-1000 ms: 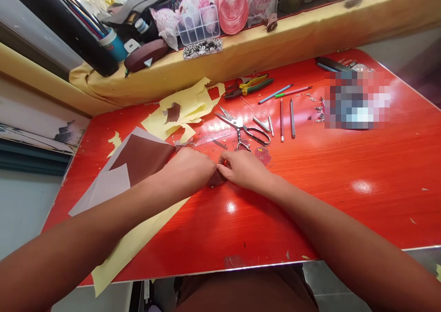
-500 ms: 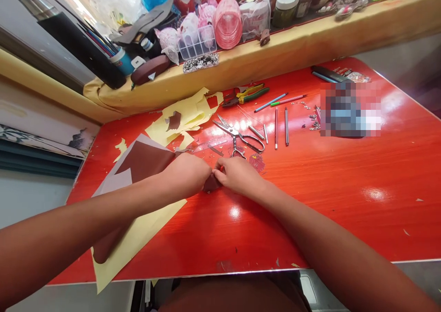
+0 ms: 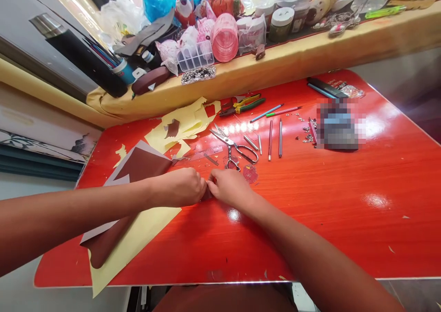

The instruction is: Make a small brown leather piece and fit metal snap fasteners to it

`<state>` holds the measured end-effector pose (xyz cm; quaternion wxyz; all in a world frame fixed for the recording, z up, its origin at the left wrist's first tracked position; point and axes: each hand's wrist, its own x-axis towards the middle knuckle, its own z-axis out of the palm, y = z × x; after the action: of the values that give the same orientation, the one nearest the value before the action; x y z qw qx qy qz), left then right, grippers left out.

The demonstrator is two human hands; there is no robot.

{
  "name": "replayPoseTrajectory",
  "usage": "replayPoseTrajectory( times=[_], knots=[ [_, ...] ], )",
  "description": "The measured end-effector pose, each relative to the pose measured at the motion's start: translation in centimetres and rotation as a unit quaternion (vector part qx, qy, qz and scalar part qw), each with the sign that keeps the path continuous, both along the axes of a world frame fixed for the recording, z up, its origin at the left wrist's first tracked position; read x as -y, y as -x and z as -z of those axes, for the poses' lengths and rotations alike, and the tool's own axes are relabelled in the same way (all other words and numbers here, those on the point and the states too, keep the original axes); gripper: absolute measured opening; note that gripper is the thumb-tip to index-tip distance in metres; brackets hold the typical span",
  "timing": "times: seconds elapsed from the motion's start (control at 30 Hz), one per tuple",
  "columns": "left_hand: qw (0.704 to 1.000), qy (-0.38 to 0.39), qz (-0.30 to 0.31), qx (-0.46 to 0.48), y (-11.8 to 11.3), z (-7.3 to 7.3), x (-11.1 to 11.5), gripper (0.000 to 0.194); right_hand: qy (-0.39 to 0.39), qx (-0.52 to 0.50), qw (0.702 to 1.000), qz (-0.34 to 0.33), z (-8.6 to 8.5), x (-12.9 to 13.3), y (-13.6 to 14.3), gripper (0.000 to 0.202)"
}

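Observation:
Near the middle of the red table [image 3: 310, 220], my left hand [image 3: 188, 186] and my right hand [image 3: 227, 186] meet over a small dark brown piece [image 3: 207, 194]. Both hands are closed on it, fingertips almost touching, and they hide most of the piece. Under and beside my left forearm lies a folded brown sheet [image 3: 146, 165] with a pale grey backing, on a yellow sheet [image 3: 148, 231]. Open scissors [image 3: 230, 143] lie just beyond my hands, with a clear ruler [image 3: 206, 152] to their left.
Yellow paper scraps [image 3: 182, 123], pliers [image 3: 243, 105], pencils [image 3: 280, 137] and small metal rings [image 3: 306, 137] lie farther back. A blurred dark object [image 3: 341, 128] is at the right. Behind, a cloth-covered ledge [image 3: 234, 75] holds jars, a plastic box and a black flask [image 3: 86, 64].
The whole view has shifted, so the table sits slightly lower. My left hand has turned and now covers more of the brown piece; both hands stay together.

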<state>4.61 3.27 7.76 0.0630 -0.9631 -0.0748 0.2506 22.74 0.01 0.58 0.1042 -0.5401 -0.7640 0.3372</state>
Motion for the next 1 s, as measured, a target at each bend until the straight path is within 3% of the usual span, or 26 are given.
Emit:
replayPoseTrajectory(
  times=[0.13,0.23,0.33,0.47,0.57,0.7,0.83,1.0],
  knots=[
    [0.994,0.051,-0.084,-0.043,-1.2,-0.2,0.1,0.027,0.004,-0.004,1.0,0.003,0.1,-0.1,0.0,0.025],
    [0.966,0.097,-0.231,-0.056,-1.9,-0.2,0.0,0.025,0.006,-0.004,1.0,0.001,0.1,-0.1,0.0,0.027],
    [0.934,0.077,-0.347,-0.035,-2.3,-0.2,-0.4,0.023,0.01,-0.005,1.0,-0.002,0.0,0.0,-0.1,0.028],
    [0.908,0.071,-0.413,-0.015,-2.7,-0.6,-0.7,0.03,0.007,-0.001,1.0,-0.006,0.0,0.0,-0.2,0.025],
    [0.921,0.067,-0.381,-0.039,-2.4,-0.8,-0.5,0.024,0.001,-0.001,1.0,-0.01,0.0,0.0,-0.2,0.025],
    [0.963,0.098,-0.249,-0.009,-0.9,-0.4,-0.5,0.023,0.006,-0.002,1.0,-0.01,0.0,0.0,-0.2,0.026],
    [0.984,0.109,-0.138,0.028,0.3,0.2,-1.7,0.023,0.008,-0.006,1.0,-0.013,0.1,0.0,-0.2,0.026],
    [0.986,0.126,-0.105,0.021,0.0,0.1,-2.5,0.024,0.009,-0.007,1.0,-0.009,0.1,0.0,-0.2,0.026]
  ],
)
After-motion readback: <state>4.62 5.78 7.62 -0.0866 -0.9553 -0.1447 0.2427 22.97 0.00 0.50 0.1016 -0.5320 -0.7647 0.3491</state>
